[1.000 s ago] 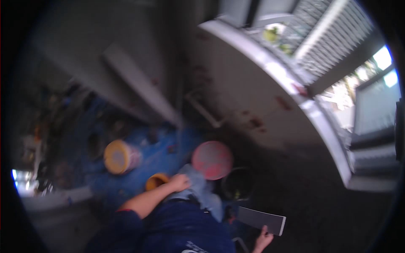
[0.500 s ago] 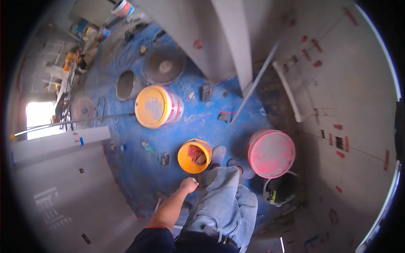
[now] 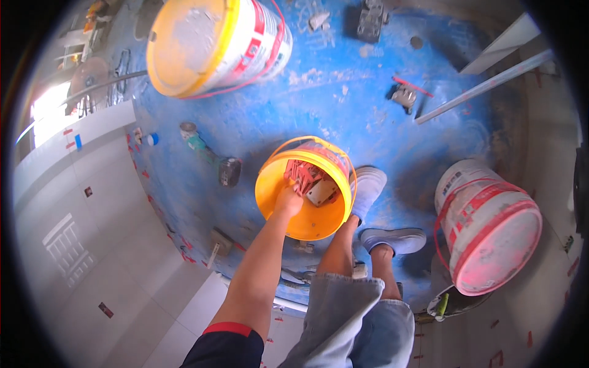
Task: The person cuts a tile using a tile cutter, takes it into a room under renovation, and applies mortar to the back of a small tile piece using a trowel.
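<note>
My left hand (image 3: 289, 200) reaches down into the upright yellow bucket (image 3: 267, 199), fingers curled on red plastic pieces (image 3: 299, 172) piled inside. A pale rectangular piece (image 3: 323, 191) lies beside them. The bucket sits on the blue floor (image 3: 331, 98), by my feet in grey slip-on shoes (image 3: 397, 241). I cannot see my right hand.
A yellow-lidded bucket (image 3: 184, 49) is above left, a pink-lidded bucket (image 3: 494, 242) at right. A power tool (image 3: 229, 170) lies left of the yellow bucket. A long metal bar (image 3: 485, 86) leans at upper right. Pale tiled wall (image 3: 110, 245) with red clips is at left.
My view has swung down and closer to the floor. My left hand has moved from near my leg into the yellow bucket. My right hand, earlier holding a dark board, has left view.
</note>
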The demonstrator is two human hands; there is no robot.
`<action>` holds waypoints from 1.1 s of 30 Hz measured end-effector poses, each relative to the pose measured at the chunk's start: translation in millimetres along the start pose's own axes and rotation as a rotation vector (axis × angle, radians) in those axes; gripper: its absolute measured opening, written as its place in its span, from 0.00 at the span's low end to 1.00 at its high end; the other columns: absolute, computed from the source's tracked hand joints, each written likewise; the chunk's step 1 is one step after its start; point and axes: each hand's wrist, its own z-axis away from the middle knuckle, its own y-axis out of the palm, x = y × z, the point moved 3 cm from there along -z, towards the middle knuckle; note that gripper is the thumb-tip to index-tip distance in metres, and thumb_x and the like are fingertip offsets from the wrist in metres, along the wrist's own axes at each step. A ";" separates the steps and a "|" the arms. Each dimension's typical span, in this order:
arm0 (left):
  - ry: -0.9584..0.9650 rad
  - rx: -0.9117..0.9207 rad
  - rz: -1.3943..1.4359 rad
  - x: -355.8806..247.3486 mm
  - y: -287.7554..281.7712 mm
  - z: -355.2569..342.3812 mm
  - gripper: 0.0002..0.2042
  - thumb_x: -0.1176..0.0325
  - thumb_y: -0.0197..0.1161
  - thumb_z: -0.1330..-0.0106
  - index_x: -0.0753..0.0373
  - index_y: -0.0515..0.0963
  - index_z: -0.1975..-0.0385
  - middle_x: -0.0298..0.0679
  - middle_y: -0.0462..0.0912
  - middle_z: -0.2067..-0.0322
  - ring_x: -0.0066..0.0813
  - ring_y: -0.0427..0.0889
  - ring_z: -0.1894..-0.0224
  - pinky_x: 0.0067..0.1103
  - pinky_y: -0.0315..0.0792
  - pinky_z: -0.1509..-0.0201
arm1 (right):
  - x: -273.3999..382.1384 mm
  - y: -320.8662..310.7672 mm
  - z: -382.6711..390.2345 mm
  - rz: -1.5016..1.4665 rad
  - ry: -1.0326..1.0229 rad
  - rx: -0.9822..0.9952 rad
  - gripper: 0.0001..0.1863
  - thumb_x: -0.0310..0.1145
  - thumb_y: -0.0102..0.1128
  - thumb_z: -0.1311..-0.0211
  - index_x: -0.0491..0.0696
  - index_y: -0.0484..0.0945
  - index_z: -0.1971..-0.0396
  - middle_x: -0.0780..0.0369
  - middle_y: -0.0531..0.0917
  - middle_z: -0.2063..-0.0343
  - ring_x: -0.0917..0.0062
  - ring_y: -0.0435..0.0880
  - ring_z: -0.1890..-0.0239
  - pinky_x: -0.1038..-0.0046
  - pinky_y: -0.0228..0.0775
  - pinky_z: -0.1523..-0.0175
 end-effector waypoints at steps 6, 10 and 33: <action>0.125 -0.413 0.019 23.2 52.4 -38.3 0.34 0.76 0.57 0.47 0.64 0.57 0.36 0.63 0.56 0.38 0.58 0.57 0.36 0.35 0.60 0.36 | 23.7 3.5 -27.7 -0.053 -0.103 -0.007 0.06 0.22 0.55 0.38 0.37 0.79 0.65 0.59 0.83 0.70 0.77 0.80 0.66 0.73 0.73 0.59; -0.004 -0.458 0.195 17.4 42.6 -27.5 0.25 0.70 0.59 0.46 0.64 0.70 0.45 0.58 0.71 0.46 0.54 0.73 0.47 0.36 0.68 0.43 | 9.6 -7.5 -35.9 0.103 -0.049 -0.059 0.06 0.21 0.53 0.39 0.38 0.79 0.67 0.60 0.83 0.70 0.77 0.80 0.66 0.74 0.73 0.60; 0.342 -0.489 -0.198 16.0 23.6 -51.9 0.15 0.70 0.59 0.46 0.60 0.79 0.56 0.47 0.81 0.62 0.49 0.79 0.58 0.37 0.73 0.53 | 52.7 8.2 -60.9 0.138 -0.061 -0.036 0.06 0.20 0.56 0.40 0.38 0.78 0.63 0.61 0.82 0.68 0.76 0.79 0.64 0.73 0.73 0.56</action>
